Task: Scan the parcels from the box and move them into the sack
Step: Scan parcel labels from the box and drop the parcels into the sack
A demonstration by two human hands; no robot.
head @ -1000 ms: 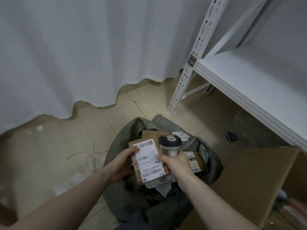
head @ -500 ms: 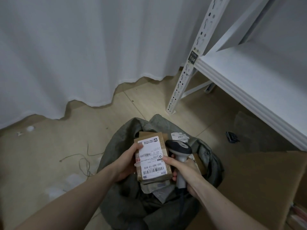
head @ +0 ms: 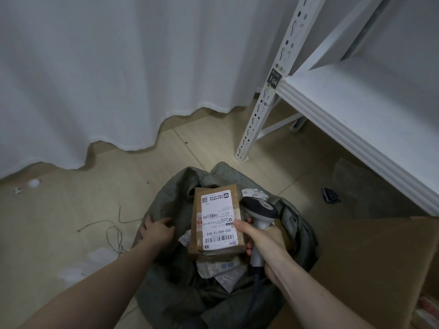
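Observation:
A brown cardboard parcel (head: 217, 222) with a white barcode label hangs over the open mouth of the grey sack (head: 166, 193). My right hand (head: 263, 238) holds it from the right side, thumb pressed on the label, while the same hand grips the handle of the grey barcode scanner (head: 260, 210). My left hand (head: 156, 231) is off the parcel and grips the sack's left rim. Other parcels and plastic mailers (head: 221, 269) lie inside the sack below. The cardboard box (head: 356, 269) stands at the lower right, one flap facing me.
A white metal shelf (head: 356, 129) with a slotted upright post (head: 261, 103) fills the right side. White curtain (head: 95, 79) hangs behind the sack. Loose string (head: 111, 229) lies on the floor at left, a small black object (head: 329, 194) under the shelf.
My left hand let go of the parcel and moved left to the sack's rim. My right hand, still holding the scanner, took hold of the parcel.

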